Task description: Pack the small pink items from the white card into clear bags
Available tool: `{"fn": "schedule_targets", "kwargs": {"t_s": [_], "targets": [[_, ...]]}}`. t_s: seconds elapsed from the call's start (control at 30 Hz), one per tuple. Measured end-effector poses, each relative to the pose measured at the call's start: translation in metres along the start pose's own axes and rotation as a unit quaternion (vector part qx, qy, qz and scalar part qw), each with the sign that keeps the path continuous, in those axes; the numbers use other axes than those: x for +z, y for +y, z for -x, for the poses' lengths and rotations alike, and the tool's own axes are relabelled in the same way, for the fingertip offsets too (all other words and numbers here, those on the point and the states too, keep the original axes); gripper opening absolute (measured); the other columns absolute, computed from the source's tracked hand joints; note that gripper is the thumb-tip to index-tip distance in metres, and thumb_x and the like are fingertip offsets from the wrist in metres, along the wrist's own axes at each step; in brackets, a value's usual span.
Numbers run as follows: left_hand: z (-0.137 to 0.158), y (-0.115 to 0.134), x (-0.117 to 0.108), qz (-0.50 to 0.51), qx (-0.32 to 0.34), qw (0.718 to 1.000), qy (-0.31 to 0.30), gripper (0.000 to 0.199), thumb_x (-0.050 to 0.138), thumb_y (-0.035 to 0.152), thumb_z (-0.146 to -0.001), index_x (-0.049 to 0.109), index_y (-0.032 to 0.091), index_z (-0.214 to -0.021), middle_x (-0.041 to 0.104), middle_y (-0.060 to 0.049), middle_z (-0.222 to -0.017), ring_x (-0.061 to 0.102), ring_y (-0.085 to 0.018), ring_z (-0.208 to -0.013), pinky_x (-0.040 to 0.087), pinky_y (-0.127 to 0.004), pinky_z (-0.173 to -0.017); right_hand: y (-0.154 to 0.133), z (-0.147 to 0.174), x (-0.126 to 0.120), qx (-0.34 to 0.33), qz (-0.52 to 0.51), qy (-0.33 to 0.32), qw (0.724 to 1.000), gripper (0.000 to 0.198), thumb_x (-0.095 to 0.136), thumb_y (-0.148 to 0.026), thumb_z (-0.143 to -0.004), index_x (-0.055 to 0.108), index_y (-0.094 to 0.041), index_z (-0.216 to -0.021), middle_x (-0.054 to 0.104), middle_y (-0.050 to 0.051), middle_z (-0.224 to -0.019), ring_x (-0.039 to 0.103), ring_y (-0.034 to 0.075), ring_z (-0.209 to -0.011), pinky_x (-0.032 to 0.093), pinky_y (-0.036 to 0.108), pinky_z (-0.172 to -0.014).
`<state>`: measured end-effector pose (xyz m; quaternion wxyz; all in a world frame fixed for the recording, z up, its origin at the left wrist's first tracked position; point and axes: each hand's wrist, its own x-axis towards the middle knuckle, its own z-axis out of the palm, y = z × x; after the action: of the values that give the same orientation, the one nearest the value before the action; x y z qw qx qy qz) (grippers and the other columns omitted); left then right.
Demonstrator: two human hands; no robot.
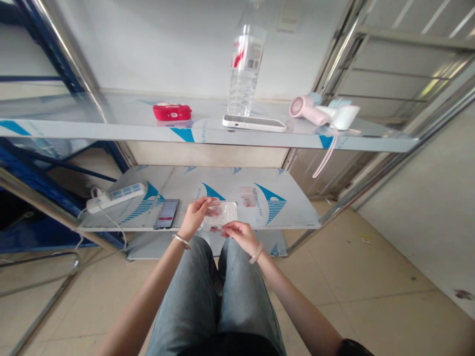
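Note:
A small clear plastic packet (227, 211) with a whitish sheet and reddish marks lies at the front of the lower shelf, between my hands. My left hand (196, 215) is closed, its fingertips pinching the packet's upper left edge. At the lower right edge, my right hand (241, 234) has thumb and fingers pressed together on the packet. Tiny dark red bits show by the right fingertips, too small to name. A phone (166, 213) lies left of my left hand. Behind the packet, a flat clear piece with reddish print (248, 197) rests on the shelf.
A white power strip (117, 197) with cables sits on the lower shelf (300, 207). The upper shelf (129, 129) holds a red case (172, 112), a clear bottle (245, 74), a white-edged phone (254, 122) and small handheld fans (308, 110) with a hanging strap.

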<state>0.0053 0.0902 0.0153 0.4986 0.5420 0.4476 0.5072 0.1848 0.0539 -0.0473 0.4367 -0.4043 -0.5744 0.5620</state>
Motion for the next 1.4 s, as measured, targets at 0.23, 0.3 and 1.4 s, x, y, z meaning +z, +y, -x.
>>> {"fn": "schedule_targets", "kwargs": {"t_s": [0.23, 0.3, 1.4], "targets": [[0.006, 0.001, -0.001, 0.007, -0.012, 1.0, -0.014, 0.054, 0.066, 0.061, -0.069, 0.059, 0.012, -0.091, 0.071, -0.01, -0.088, 0.07, -0.021, -0.071, 0.052, -0.028, -0.065, -0.011, -0.003, -0.007, -0.077, 0.052, 0.088, 0.992, 0.027, 0.063, -0.042, -0.079, 0.066, -0.018, -0.092, 0.068, 0.007, -0.096, 0.063, 0.019, -0.09, 0.048, 0.031, -0.081], [0.009, -0.001, 0.002, 0.013, -0.013, 0.999, -0.027, 0.051, 0.067, 0.058, -0.069, 0.057, 0.013, -0.089, 0.071, -0.01, -0.083, 0.07, -0.022, -0.071, 0.051, -0.028, -0.062, -0.019, -0.006, -0.007, -0.094, 0.052, 0.108, 0.988, 0.027, 0.063, -0.041, -0.079, 0.065, -0.018, -0.092, 0.068, 0.007, -0.099, 0.062, 0.019, -0.092, 0.048, 0.03, -0.081], [0.023, 0.0, 0.019, 0.035, 0.052, 0.997, -0.039, 0.028, 0.067, 0.042, -0.075, 0.059, 0.015, -0.075, 0.068, -0.005, -0.072, 0.063, -0.015, -0.07, 0.049, -0.027, -0.069, -0.033, -0.007, -0.01, -0.099, 0.055, 0.17, 0.979, 0.029, 0.064, -0.044, -0.077, 0.067, -0.016, -0.084, 0.068, 0.006, -0.086, 0.062, 0.018, -0.081, 0.046, 0.026, -0.069]]}}
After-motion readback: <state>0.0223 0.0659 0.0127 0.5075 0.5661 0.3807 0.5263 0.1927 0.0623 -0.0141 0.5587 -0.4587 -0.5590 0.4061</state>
